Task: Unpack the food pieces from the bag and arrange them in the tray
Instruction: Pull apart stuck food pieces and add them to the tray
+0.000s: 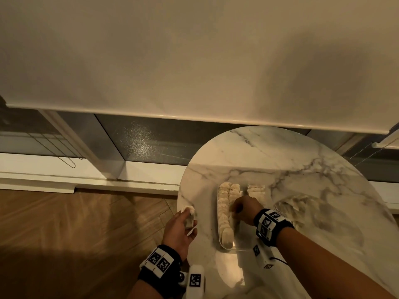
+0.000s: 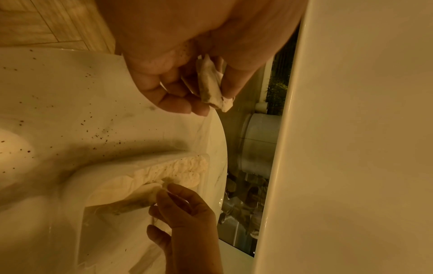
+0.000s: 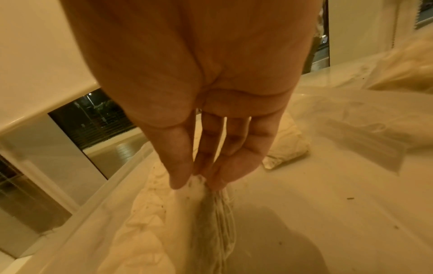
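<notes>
Both hands are busy: the right hand [image 1: 243,209], at lower centre of the head view, is pinching a pale wrapped food piece [image 3: 211,207] by its top edge and lowering it into the clear tray [image 1: 224,244], beside the rows of pieces [image 1: 224,203] already lining it. The left hand [image 1: 180,226], at the lower left over the worktop [image 1: 291,160] rim, is curling round another piece [image 2: 211,87], waiting. The crumpled clear bag [image 1: 306,212] is lying to the right of the tray. Judging by the rows, the piece should be going down upright and snug against its neighbour, released only once seated so the row is not toppling.
</notes>
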Tool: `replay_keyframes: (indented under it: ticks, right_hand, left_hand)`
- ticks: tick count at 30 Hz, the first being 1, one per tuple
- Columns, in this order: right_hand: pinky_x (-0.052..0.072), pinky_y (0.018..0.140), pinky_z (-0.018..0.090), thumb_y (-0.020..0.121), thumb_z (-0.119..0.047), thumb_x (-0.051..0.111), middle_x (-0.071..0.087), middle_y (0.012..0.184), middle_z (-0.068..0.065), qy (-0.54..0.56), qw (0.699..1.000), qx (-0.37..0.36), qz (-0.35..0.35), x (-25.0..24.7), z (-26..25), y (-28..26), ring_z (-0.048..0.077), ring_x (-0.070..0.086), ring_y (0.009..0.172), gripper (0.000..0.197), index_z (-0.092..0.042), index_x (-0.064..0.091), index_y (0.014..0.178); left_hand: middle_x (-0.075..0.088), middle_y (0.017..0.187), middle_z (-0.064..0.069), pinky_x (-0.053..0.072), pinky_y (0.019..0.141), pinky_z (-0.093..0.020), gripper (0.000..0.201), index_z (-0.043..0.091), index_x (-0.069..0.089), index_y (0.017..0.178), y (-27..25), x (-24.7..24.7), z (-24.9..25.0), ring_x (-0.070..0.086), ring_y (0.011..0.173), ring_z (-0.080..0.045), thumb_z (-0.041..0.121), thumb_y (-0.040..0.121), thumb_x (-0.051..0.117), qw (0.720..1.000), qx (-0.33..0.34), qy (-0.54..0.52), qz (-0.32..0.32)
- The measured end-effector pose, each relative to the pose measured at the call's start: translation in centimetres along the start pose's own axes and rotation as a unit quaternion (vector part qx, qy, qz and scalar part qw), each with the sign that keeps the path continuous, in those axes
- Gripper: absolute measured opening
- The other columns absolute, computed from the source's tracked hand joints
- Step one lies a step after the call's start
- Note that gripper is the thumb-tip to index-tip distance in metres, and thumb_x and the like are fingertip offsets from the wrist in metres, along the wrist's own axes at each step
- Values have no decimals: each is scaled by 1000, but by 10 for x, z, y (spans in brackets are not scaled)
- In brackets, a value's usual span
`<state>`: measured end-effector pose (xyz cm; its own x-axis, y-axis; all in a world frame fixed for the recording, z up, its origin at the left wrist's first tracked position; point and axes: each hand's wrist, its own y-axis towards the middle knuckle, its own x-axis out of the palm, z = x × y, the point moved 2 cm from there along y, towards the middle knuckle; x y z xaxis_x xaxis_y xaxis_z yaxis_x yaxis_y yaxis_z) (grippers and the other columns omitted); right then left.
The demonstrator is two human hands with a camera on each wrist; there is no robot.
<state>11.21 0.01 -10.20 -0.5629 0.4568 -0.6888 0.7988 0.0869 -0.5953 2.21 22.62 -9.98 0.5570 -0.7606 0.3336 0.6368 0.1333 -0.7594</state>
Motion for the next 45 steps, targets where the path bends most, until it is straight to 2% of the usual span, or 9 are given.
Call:
replay_keyframes:
  ticks: [5,9,18,23,27,30,36,42,45]
  right_hand:
    - [49,71,20,74,-28,85,67,92,-4,11,997,57,57,-6,11,-2,10,62,84,24,-23,69,92]
    - [55,74,26,74,-32,84,65,87,-2,11,995,97,14,5,14,-7,13,63,82,26,-19,70,92]
    - [61,78,34,68,-38,86,74,92,8,33,991,127,12,8,24,-8,21,71,86,41,-11,72,97]
    - [55,67,25,82,-44,75,72,87,-3,144,985,14,89,-15,11,-37,11,68,76,22,-25,72,93]
    - [50,52,21,84,-38,76,74,87,0,267,958,-105,8,-12,-22,-67,16,69,71,21,-26,73,100]
    - [47,55,17,87,-29,75,72,79,-3,270,950,-154,37,-9,-33,-74,2,62,65,11,-19,75,93]
    - [44,51,13,87,-12,74,63,60,-7,309,939,-143,52,-11,-31,-83,-2,54,52,12,-1,74,85]
    - [60,70,35,86,-19,72,74,79,11,292,951,-63,75,-19,5,-74,20,69,72,12,-10,70,79]
    - [59,71,34,91,-15,66,73,87,15,281,958,-17,50,-20,25,-69,19,69,75,11,-4,66,89]
  left_hand:
    - [70,101,-8,48,71,-32,17,15,70,107,4,0,1,61,86,-20,24,92,68,1000,3,11,-14]
    - [72,114,-10,50,75,-35,20,19,73,107,4,2,0,61,101,-26,27,89,71,999,7,26,-22]
    - [74,110,-11,53,71,-33,27,15,74,114,-5,17,0,64,97,-25,28,91,69,997,8,46,-62]
    - [76,106,-7,52,78,-35,24,15,74,113,-19,30,-3,67,102,-23,25,93,66,991,15,68,-112]
    - [74,115,-1,47,86,-34,26,24,74,116,-30,41,-7,63,117,-21,35,95,61,978,10,142,-151]
    - [74,116,3,47,86,-33,25,28,75,114,-36,49,-9,63,115,-18,34,97,59,971,14,174,-162]
    - [75,109,-7,53,81,-34,25,19,75,113,-42,53,-9,68,104,-24,30,98,57,973,13,177,-149]
    - [75,101,-3,51,70,-29,17,18,71,109,-34,47,-12,67,92,-19,25,95,64,974,68,205,-71]
    - [69,108,-1,51,72,-29,24,19,67,116,-22,40,-23,64,96,-15,15,92,68,955,99,277,-30]
